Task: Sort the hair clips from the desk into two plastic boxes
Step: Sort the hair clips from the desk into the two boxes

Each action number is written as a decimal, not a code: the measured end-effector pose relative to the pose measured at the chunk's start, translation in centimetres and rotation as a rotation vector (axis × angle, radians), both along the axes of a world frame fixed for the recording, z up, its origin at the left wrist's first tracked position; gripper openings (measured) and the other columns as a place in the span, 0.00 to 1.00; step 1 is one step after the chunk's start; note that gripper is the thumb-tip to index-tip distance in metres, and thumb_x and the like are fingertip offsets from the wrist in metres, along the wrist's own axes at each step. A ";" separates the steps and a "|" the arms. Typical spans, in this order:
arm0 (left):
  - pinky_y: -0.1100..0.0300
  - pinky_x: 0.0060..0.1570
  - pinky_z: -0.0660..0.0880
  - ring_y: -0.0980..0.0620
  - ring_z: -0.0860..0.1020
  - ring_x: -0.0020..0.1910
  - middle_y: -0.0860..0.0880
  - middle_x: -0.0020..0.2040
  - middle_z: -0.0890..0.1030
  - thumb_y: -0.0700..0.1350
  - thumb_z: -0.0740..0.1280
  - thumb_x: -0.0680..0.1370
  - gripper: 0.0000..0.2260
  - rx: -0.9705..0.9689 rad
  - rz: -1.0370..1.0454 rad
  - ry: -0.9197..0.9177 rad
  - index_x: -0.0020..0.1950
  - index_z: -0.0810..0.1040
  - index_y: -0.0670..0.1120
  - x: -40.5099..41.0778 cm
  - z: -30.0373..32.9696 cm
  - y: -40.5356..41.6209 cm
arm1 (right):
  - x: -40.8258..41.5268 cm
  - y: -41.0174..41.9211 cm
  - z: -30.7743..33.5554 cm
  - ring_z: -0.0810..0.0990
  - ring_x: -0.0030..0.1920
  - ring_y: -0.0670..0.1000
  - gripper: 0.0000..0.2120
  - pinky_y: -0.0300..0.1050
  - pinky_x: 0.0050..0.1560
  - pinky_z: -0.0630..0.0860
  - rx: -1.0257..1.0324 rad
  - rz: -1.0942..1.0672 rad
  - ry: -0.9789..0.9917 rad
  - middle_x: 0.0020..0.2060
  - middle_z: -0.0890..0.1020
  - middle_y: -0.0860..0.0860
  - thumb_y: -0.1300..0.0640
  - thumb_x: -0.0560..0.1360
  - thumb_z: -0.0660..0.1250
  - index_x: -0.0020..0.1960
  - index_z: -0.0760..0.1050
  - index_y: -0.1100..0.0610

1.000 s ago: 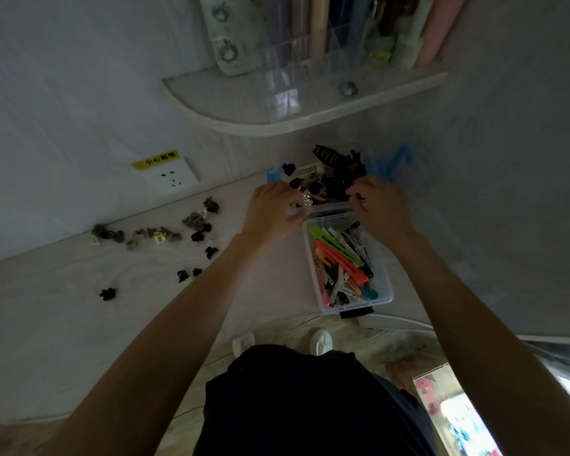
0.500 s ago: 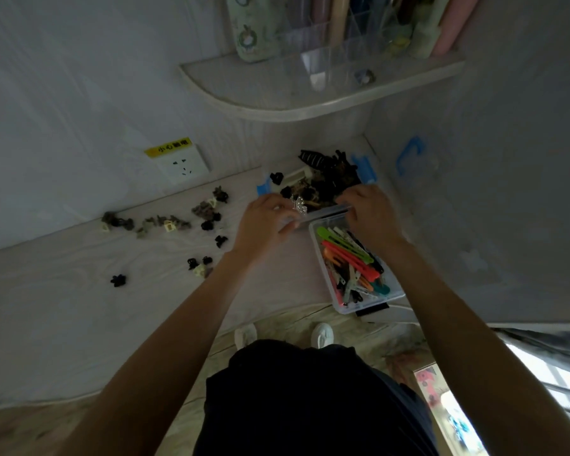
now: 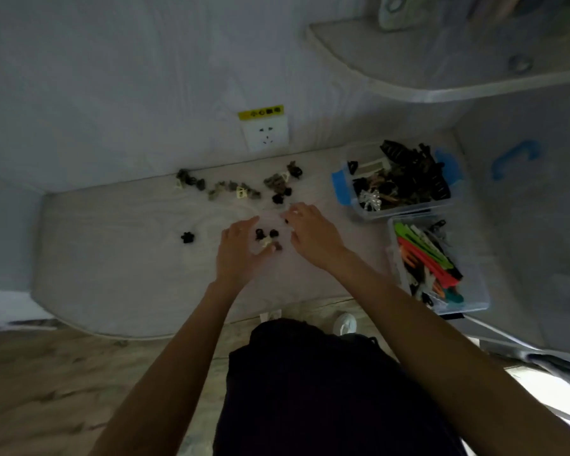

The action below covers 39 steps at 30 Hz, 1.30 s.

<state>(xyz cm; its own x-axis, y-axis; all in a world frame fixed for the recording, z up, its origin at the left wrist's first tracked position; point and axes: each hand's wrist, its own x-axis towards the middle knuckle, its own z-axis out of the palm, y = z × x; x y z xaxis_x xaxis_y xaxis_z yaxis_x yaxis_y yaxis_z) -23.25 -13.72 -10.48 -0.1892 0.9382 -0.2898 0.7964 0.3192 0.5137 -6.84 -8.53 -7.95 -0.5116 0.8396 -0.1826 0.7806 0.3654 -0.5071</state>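
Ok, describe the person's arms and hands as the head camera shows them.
Both forearms are bare up to the frame's edge, with no sleeves in view. The left hand and right hand wear no gloves; I can see no rings, watch or bracelets, though the picture is dim.

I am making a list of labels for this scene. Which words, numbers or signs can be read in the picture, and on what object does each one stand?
Yellow sticker on the wall, directly above the white socket: it carries dark marks, but they are too blurred to read.
The two plastic boxes, the hair clips and the shelf: no text can be seen on them.
So nothing in this picture can be quoted.
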 end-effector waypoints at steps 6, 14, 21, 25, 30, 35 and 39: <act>0.59 0.54 0.71 0.48 0.76 0.56 0.47 0.60 0.74 0.49 0.70 0.73 0.19 -0.010 -0.093 -0.083 0.63 0.74 0.51 -0.6 -0.9 1.2 | -3.0 0.8 -2.3 0.72 0.57 0.61 0.27 0.54 0.59 0.73 -0.276 -0.091 0.037 0.61 0.65 0.61 0.58 0.71 0.70 0.67 0.66 0.57; 0.61 0.45 0.71 0.46 0.78 0.47 0.45 0.56 0.75 0.42 0.70 0.71 0.14 0.100 -0.145 -0.099 0.55 0.76 0.44 -3.7 -1.5 1.6 | -5.1 -1.4 -2.9 0.70 0.58 0.59 0.31 0.52 0.56 0.73 -0.227 -0.192 -0.081 0.64 0.64 0.58 0.52 0.70 0.71 0.69 0.63 0.55; 0.65 0.46 0.69 0.49 0.77 0.48 0.46 0.53 0.76 0.42 0.71 0.72 0.10 0.146 -0.077 -0.125 0.51 0.77 0.44 -7.0 -0.4 0.9 | -8.4 -0.7 -3.0 0.75 0.47 0.59 0.10 0.48 0.46 0.73 -0.128 -0.304 -0.061 0.55 0.69 0.58 0.58 0.74 0.65 0.54 0.71 0.60; 0.57 0.46 0.71 0.47 0.75 0.51 0.46 0.52 0.78 0.44 0.70 0.72 0.09 0.277 0.152 0.027 0.51 0.78 0.47 -11.5 0.6 -1.0 | -7.4 -0.5 -2.7 0.76 0.47 0.58 0.08 0.45 0.47 0.71 -0.115 -0.485 0.077 0.55 0.72 0.58 0.60 0.74 0.65 0.52 0.75 0.60; 0.51 0.55 0.69 0.40 0.72 0.56 0.42 0.58 0.75 0.41 0.70 0.71 0.11 0.113 0.235 0.055 0.53 0.78 0.43 -13.4 -0.8 -1.7 | -5.0 2.7 -1.7 0.79 0.41 0.60 0.06 0.53 0.49 0.78 0.007 -0.680 0.191 0.53 0.73 0.60 0.63 0.77 0.60 0.52 0.74 0.60; 0.63 0.49 0.67 0.45 0.76 0.53 0.43 0.56 0.75 0.40 0.70 0.71 0.14 0.143 0.230 -0.125 0.56 0.75 0.45 -12.6 -1.5 0.1 | -5.3 7.5 -0.6 0.75 0.52 0.62 0.10 0.47 0.52 0.70 -0.020 -0.563 0.049 0.60 0.69 0.63 0.66 0.76 0.59 0.56 0.72 0.65; 0.63 0.53 0.67 0.52 0.72 0.55 0.45 0.62 0.68 0.40 0.70 0.72 0.31 0.127 0.253 -0.245 0.72 0.61 0.49 -11.7 -1.1 3.2 | -6.2 7.8 -0.6 0.72 0.58 0.59 0.22 0.44 0.58 0.69 -0.194 -0.477 0.063 0.64 0.63 0.61 0.58 0.70 0.71 0.61 0.69 0.60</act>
<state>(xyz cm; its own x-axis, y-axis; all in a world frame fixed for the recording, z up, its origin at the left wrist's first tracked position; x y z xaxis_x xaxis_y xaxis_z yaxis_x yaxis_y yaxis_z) -34.93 -10.49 -11.61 -0.3591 0.9020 -0.2396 0.5487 0.4117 0.7276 -13.05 -0.78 -8.60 -0.0952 0.9359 -0.3391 0.8033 -0.1290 -0.5814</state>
